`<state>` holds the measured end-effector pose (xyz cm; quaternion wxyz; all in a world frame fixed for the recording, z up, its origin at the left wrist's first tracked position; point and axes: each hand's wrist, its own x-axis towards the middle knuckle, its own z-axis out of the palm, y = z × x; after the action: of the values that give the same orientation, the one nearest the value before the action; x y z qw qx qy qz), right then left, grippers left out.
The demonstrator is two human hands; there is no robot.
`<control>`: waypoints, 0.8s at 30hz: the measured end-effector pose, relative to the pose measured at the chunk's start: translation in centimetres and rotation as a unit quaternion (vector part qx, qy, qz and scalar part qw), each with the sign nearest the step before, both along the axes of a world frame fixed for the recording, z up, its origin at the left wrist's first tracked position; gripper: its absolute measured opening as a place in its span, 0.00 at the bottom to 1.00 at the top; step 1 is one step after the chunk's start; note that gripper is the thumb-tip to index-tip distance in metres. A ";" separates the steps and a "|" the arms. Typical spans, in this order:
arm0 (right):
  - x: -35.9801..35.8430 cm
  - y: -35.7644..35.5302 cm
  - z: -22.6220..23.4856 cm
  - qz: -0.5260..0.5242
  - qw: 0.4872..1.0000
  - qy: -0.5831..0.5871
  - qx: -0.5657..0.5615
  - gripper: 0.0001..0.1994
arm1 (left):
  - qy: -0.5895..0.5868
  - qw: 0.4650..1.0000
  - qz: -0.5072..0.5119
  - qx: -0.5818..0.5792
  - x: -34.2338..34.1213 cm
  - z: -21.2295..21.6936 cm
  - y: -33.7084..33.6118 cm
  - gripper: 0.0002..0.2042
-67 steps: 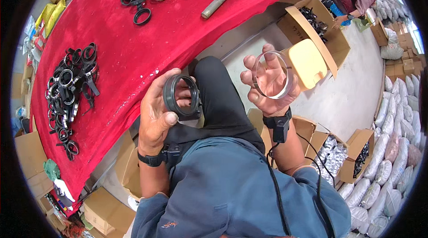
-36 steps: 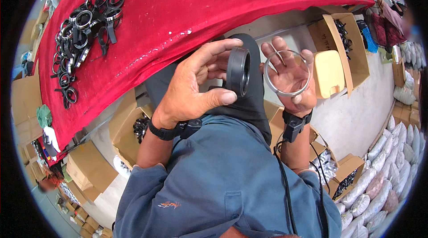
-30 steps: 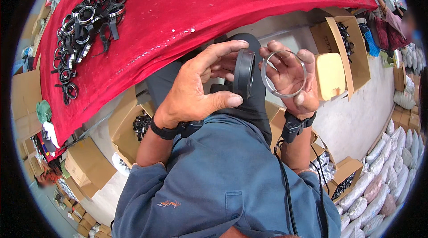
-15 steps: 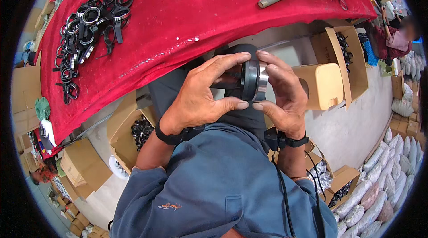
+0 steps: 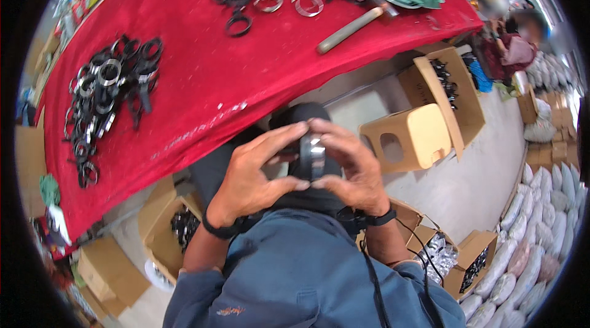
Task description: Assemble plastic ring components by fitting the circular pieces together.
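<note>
A black ring with a metal band (image 5: 311, 154) is being pressed together edge-on between the left hand (image 5: 255, 171) and right hand (image 5: 351, 168), both grips clenching its rim, near the red counter (image 5: 203, 76). It is probably stiff, light and smooth, best held by the rim. An open carton (image 5: 452, 97) far right is holding dark parts; a near-left box (image 5: 178, 226) is holding rings.

Open carton by table edge (image 5: 452, 91): brown cardboard, flaps standing up, dark parts lying inside.
Carton at lower left (image 5: 169, 229): brown, open, holding dark rings.
Cartons at lower right (image 5: 473, 257): brown, open, sitting beside white sacks (image 5: 541, 242).
Labels, screens: none showing.
</note>
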<state>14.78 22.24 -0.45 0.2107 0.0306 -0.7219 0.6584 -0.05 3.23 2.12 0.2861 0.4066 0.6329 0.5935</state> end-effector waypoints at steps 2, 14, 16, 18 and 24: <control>0.0 -0.3 -0.1 -0.024 1.000 0.000 0.006 0.33 | 0.050 0.999 -0.009 0.013 -0.3 0.1 0.1 0.43; -1.5 -1.9 1.0 -0.154 0.980 0.024 0.123 0.36 | 0.020 0.995 0.055 0.076 0.1 0.1 2.3 0.35; -1.8 -2.3 0.9 -0.217 0.962 0.027 0.164 0.36 | 0.060 0.994 0.082 0.038 0.3 -0.7 2.1 0.30; -1.6 -2.4 1.2 -0.207 0.966 0.018 0.157 0.36 | 0.060 0.987 0.150 0.009 1.3 -0.3 2.4 0.19; -2.3 -0.9 1.1 -0.267 0.958 0.025 0.101 0.18 | 0.175 0.980 0.093 -0.015 0.6 0.5 1.5 0.20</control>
<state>12.52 21.32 0.62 0.3931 -0.1259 -0.7607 0.5010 0.56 4.74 2.63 0.1210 0.4387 0.7174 0.5275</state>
